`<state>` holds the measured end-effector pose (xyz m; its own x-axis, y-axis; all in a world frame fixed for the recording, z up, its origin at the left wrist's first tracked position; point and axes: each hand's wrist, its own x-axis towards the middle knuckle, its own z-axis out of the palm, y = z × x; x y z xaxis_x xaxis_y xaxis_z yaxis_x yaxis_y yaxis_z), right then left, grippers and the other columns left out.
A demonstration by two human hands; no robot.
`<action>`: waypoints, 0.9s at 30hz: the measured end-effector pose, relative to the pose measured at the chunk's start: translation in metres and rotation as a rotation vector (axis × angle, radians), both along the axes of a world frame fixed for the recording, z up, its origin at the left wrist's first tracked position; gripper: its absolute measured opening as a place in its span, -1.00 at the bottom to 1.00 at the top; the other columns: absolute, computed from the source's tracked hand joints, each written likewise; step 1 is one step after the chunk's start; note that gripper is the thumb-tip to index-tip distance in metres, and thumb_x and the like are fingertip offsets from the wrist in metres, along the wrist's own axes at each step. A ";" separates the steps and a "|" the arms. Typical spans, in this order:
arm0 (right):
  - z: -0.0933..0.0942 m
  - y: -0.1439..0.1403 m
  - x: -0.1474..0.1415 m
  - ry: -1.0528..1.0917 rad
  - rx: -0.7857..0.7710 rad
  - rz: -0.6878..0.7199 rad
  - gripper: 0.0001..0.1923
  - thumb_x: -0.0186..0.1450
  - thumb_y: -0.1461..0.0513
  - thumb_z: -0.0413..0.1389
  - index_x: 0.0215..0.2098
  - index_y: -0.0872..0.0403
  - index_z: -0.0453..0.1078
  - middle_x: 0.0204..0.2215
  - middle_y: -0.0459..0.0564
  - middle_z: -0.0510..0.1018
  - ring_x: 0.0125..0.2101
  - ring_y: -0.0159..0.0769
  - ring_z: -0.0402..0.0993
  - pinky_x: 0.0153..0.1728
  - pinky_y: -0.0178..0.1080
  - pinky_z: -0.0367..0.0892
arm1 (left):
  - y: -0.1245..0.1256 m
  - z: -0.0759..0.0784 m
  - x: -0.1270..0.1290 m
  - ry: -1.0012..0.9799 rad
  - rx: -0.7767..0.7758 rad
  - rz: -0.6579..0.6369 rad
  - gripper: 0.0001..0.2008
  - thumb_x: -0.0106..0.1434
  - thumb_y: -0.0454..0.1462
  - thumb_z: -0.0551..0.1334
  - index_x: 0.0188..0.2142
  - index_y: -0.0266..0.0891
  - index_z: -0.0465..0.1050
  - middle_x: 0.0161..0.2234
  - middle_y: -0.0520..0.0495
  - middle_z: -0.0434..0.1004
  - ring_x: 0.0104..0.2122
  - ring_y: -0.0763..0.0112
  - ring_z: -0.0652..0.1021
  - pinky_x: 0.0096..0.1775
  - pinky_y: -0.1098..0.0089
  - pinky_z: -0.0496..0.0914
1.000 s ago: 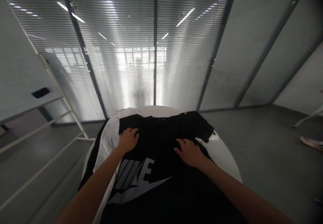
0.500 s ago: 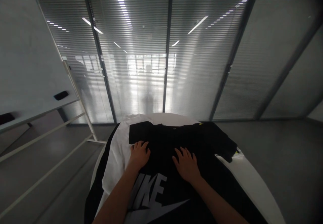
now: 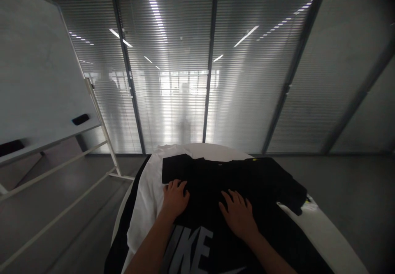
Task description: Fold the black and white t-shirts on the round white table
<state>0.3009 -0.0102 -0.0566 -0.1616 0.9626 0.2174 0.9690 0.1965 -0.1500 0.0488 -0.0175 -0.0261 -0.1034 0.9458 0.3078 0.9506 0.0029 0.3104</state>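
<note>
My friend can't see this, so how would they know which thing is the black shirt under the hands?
Find the white table near the blinds. On it, partly over the white cloth, a black T-shirt lies spread under the left hand and right hand. What sets it apart is big grey lettering on its front.

Left hand (image 3: 175, 198) and right hand (image 3: 239, 215) on flat black T-shirt (image 3: 205, 189)

Black shirt (image 3: 205, 191) cut off at bottom edge, lettering (image 3: 197, 246) partly behind left forearm (image 3: 154, 236)
</note>
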 end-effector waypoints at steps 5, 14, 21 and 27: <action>-0.001 0.001 -0.001 0.009 0.011 -0.006 -0.45 0.38 0.00 -0.18 0.23 -0.03 0.29 0.24 0.10 0.28 0.27 0.02 0.06 0.21 0.20 -0.13 | -0.001 0.001 -0.001 -0.008 -0.018 -0.009 -0.59 0.28 -0.19 0.11 0.11 -0.01 0.42 0.07 -0.12 0.41 0.07 0.13 0.35 0.08 0.08 0.15; 0.000 0.003 -0.002 -0.008 0.014 -0.017 -0.47 0.36 0.01 -0.15 0.21 -0.03 0.31 0.22 0.11 0.31 0.25 0.03 0.10 0.19 0.21 -0.10 | 0.001 0.002 -0.002 -0.019 -0.022 -0.018 -0.58 0.26 -0.17 0.11 0.10 -0.02 0.43 0.06 -0.13 0.41 0.05 0.11 0.35 0.07 0.06 0.15; 0.002 0.003 -0.003 -0.015 0.017 -0.014 -0.47 0.36 0.01 -0.16 0.20 -0.04 0.31 0.21 0.10 0.31 0.25 0.03 0.11 0.19 0.21 -0.07 | 0.003 0.003 -0.002 -0.016 -0.022 -0.012 -0.59 0.26 -0.16 0.12 0.09 -0.01 0.44 0.03 -0.13 0.42 0.03 0.10 0.35 0.04 0.07 0.16; -0.002 0.004 -0.002 -0.010 0.028 -0.008 -0.48 0.37 0.02 -0.15 0.20 -0.04 0.31 0.21 0.11 0.32 0.25 0.03 0.12 0.19 0.20 -0.09 | 0.002 0.005 -0.001 0.015 -0.031 -0.013 -0.59 0.26 -0.16 0.11 0.09 0.00 0.44 0.04 -0.12 0.43 0.03 0.09 0.36 0.03 0.06 0.17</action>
